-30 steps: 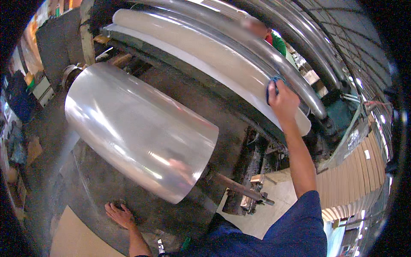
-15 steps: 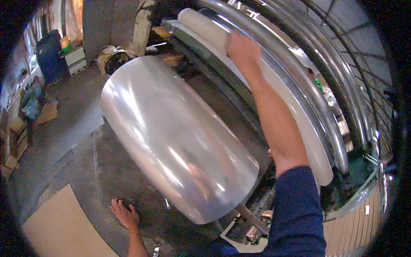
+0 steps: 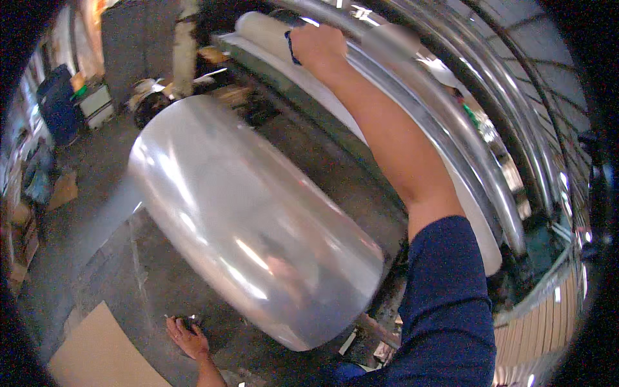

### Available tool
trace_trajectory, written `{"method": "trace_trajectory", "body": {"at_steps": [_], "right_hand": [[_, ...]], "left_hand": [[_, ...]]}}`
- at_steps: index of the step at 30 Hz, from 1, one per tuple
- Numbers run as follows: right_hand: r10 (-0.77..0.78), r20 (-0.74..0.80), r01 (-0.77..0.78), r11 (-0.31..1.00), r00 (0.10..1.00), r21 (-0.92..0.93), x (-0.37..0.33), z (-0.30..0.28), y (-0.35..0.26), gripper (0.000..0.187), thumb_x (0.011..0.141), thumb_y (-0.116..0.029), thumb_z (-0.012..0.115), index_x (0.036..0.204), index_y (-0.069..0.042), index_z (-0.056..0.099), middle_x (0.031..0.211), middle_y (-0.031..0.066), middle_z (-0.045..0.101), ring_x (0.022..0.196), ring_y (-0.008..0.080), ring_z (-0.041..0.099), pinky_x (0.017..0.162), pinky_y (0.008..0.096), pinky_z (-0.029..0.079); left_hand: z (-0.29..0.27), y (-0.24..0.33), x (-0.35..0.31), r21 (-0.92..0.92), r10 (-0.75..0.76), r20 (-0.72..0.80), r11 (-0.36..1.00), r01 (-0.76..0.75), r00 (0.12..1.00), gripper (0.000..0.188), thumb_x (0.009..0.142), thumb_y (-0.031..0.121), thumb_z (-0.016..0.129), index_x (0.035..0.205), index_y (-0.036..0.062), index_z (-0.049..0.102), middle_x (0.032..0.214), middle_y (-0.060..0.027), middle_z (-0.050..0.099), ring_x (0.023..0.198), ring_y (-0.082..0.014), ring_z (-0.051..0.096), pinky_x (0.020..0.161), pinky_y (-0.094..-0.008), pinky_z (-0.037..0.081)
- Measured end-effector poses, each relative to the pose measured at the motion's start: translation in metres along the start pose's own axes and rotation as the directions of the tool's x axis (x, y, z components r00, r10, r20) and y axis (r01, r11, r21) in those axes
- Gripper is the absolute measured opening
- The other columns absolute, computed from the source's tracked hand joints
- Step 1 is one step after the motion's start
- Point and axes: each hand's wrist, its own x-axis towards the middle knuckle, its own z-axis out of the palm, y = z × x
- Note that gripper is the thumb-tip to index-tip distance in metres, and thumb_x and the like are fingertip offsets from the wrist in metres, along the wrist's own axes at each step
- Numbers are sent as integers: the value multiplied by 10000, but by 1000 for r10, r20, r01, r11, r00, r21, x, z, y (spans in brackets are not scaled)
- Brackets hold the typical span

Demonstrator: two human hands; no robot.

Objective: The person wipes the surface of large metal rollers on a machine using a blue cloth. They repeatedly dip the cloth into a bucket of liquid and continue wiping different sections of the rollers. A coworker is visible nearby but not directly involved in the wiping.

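Note:
A big silvery roll [image 3: 258, 219] lies aslant in the middle, its shiny surface reflecting light. Beyond its right side runs a long pale roller [image 3: 264, 32]. My right arm reaches across to that roller. My right hand [image 3: 322, 46] is closed there, with a dark blue strip-like thing [image 3: 293, 48] showing at its fingers; its exact kind is unclear. At the lower left, my left hand [image 3: 188, 337] is open, fingers stretched and thumb apart, over the dark floor left of the big roll. A small dark patch shows between its thumb and fingers, too blurred to name.
Shiny metal rollers [image 3: 451, 135] curve along the right side. A brown cardboard sheet [image 3: 106, 348] lies at the lower left. At the far left stand a dark blue bin [image 3: 59, 106] and a white box [image 3: 97, 103]. A stack of ridged brown material [image 3: 541, 342] is at the lower right.
My right hand has moved left and farther along the pale roller, and the dark blue thing now shows at its fingers. The view has shifted slightly; my left hand keeps its pose.

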Motion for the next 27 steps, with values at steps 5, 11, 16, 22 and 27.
{"method": "trace_trajectory", "body": {"at_steps": [5, 11, 16, 22, 27], "right_hand": [[120, 212, -111, 992, 970, -54, -146, -33, 84, 228, 855, -175, 508, 942, -63, 686, 949, 172, 684, 847, 343, 680, 731, 471, 550], [281, 185, -226, 935, 942, -272, -348, -74, 189, 169, 824, -208, 484, 794, -117, 624, 740, 132, 646, 677, 328, 650, 607, 454, 520], [427, -42, -416, 849, 903, -325, -447, -87, 224, 251, 875, -289, 541, 753, -89, 631, 693, 134, 652, 630, 330, 648, 569, 440, 528], [438, -111, -429, 898, 892, 95, -352, -40, 158, 229, 860, -282, 535, 843, -73, 625, 733, 180, 629, 650, 372, 612, 588, 469, 470], [297, -50, -292, 952, 954, 87, -172, -7, 63, 290, 925, -274, 425, 904, -40, 595, 840, 177, 678, 803, 344, 670, 695, 462, 537]], "left_hand": [[8, -15, -6, 54, 125, -80, 991, -121, 989, 477, 828, 196, 552, 1242, 3, 415, 1391, -199, 365, 1317, -372, 325, 1115, -535, 207], [9, -13, -3, 115, 99, -47, 989, -93, 994, 498, 794, 164, 603, 1227, -10, 431, 1378, -192, 376, 1306, -357, 344, 1116, -525, 220], [4, -1, 0, 114, 27, -38, 993, -23, 999, 495, 773, 157, 640, 1196, -14, 448, 1366, -188, 381, 1316, -352, 324, 1121, -494, 234], [6, 0, 0, 116, 32, -57, 993, -26, 998, 498, 781, 161, 643, 1197, -13, 431, 1354, -169, 390, 1310, -338, 330, 1124, -490, 234], [2, 0, 1, 74, -46, 24, 996, 44, 999, 471, 772, 138, 653, 1175, -2, 453, 1353, -153, 392, 1305, -329, 337, 1130, -479, 227]]}}
